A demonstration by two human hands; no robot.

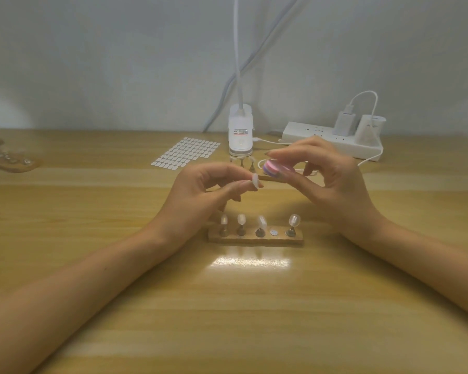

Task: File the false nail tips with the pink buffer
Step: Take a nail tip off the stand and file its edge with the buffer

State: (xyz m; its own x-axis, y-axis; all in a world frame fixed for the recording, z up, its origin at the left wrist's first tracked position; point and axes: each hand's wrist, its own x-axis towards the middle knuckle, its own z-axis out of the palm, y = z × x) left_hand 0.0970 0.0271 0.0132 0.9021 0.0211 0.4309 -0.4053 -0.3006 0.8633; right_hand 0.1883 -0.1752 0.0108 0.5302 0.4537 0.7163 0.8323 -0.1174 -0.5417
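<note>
Both bare forearms come in low over the pale wooden table (227,306), wrists lifted clear of it. Between them sits a small wooden strip stand (254,240) with four translucent false nail tips (262,222) upright on dark pegs; one round slot (273,232) stands vacant. Left hand (200,190) is raised above the stand, palm turned inward, thumb and forefinger pinching a single whitish false nail tip (255,180), its free end pointing right. Whether a peg is under it, cannot tell. Right hand (333,182) is at the same height, forefinger arched over and thumb beneath, nipping a small pink foam buffer block with a purple layer (271,167); other fingers are curled loosely behind. Buffer and held tip lie just beside each other; contact not clear. Judgement: tip is very light, thin, springy plastic, smooth and liable to flick out, so grip it near the base and leave the free edge exposed. Buffer looks light and slightly squashy with a gritty face, and is best held by its sides with short, gentle strokes. Further back are a white sticker sheet (185,152), a white clip lamp base (240,133) and a white power strip (322,136).
</note>
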